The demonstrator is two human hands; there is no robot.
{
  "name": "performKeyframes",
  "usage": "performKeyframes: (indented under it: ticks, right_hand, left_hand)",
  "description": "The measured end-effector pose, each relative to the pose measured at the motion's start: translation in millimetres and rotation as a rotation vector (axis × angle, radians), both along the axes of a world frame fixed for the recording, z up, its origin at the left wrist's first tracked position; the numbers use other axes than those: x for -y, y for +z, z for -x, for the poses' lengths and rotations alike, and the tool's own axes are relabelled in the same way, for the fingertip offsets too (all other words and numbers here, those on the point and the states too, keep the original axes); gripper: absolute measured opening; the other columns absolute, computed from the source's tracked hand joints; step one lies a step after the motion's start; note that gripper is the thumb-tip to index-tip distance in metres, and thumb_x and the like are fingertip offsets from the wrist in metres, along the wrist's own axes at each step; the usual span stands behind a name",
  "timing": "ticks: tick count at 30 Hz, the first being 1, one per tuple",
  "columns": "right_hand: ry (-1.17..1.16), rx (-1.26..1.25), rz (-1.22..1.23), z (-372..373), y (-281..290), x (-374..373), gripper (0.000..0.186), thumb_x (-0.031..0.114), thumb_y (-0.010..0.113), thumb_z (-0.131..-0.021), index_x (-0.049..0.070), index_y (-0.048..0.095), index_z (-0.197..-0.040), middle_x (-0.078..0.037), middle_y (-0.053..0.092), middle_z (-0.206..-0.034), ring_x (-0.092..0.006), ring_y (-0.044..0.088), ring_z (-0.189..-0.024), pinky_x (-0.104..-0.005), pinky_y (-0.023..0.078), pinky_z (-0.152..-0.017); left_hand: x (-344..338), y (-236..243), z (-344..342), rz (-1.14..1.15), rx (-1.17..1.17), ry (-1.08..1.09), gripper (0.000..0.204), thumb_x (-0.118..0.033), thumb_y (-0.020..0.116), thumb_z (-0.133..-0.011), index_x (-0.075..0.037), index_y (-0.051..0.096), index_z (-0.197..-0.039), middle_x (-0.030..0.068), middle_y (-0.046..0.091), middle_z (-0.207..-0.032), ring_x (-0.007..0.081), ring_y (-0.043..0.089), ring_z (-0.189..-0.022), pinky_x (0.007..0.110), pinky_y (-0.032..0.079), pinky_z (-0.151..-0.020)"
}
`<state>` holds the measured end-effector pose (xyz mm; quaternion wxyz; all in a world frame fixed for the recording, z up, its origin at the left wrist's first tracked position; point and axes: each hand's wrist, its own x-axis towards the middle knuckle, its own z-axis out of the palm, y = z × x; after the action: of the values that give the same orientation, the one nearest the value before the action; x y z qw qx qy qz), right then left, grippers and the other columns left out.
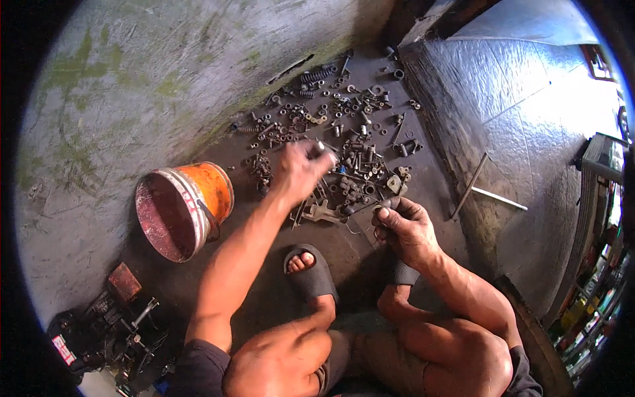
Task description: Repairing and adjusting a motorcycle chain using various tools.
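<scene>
My left hand (301, 171), slightly blurred, hovers over the left middle of a spread of loose metal hardware (357, 159). Its fingers are curled, and a small silver metal piece (320, 146) shows at their tips. Closer to me on the right, my right hand (409, 230) is closed in a pinch; what sits between its thumb and fingers is mostly hidden. The spread holds bolts, nuts, washers and coil springs (317, 75). A flat metal bracket (324, 213) lies at its near edge, below my left hand.
An orange bucket (206, 188) lies tipped at the left, its mouth toward me. Dark machine parts (126, 331) crowd the lower left. A T-shaped metal rod (499, 198) rests on the raised ledge at right. A rough wall (145, 73) borders the left; my sandalled feet (311, 274) flank the near floor.
</scene>
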<state>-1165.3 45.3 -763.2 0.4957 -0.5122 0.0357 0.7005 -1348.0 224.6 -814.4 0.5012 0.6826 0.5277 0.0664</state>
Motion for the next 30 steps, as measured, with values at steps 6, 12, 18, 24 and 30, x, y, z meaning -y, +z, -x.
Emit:
performKeyframes:
  ticks: [6,12,18,24,30]
  right_hand:
    - [0.049,0.021,-0.031,5,4,-6,0.016,0.017,0.071,-0.091,0.003,0.063,-0.096,-0.004,0.067,-0.084,-0.0099,0.059,-0.068,-0.0252,0.048,-0.061]
    - [0.118,0.108,-0.043,7,6,-7,0.017,0.017,0.071,-0.091,0.003,0.063,-0.095,-0.004,0.067,-0.083,-0.0094,0.058,-0.068,-0.0254,0.048,-0.061]
    - [0.168,0.211,-0.044,12,6,-7,0.018,0.016,0.074,-0.089,0.003,0.063,-0.092,-0.002,0.066,-0.080,-0.0083,0.057,-0.067,-0.0251,0.046,-0.060]
    - [0.276,0.333,-0.061,19,7,0,0.016,0.014,0.073,-0.088,0.002,0.063,-0.091,0.001,0.064,-0.076,-0.0067,0.055,-0.066,-0.0244,0.044,-0.058]
    - [0.533,0.430,-0.050,28,1,7,0.018,0.015,0.070,-0.091,0.000,0.062,-0.092,0.000,0.061,-0.076,-0.0068,0.051,-0.068,-0.0251,0.043,-0.060]
  left_hand:
    - [61,55,-4,0.867,0.455,0.229,0.005,-0.012,0.072,-0.086,-0.007,0.072,-0.087,-0.0071,0.058,-0.068,0.0012,0.044,-0.054,0.020,0.035,-0.048]
    - [71,50,2,0.919,0.536,0.272,0.012,-0.017,0.074,-0.086,-0.008,0.071,-0.093,-0.0054,0.061,-0.073,0.0008,0.044,-0.052,0.018,0.032,-0.045]
    - [76,61,7,0.825,0.450,0.199,0.013,-0.011,0.071,-0.087,-0.005,0.071,-0.099,-0.0019,0.067,-0.081,0.0036,0.053,-0.060,0.019,0.042,-0.052]
    - [100,53,12,0.681,0.583,0.215,0.011,-0.005,0.068,-0.088,-0.001,0.073,-0.097,0.0023,0.072,-0.091,0.0090,0.064,-0.084,0.025,0.052,-0.080]
    - [116,50,34,0.779,0.556,0.322,0.007,-0.008,0.068,-0.090,-0.003,0.072,-0.093,0.0006,0.070,-0.087,0.0071,0.062,-0.082,0.026,0.051,-0.078]
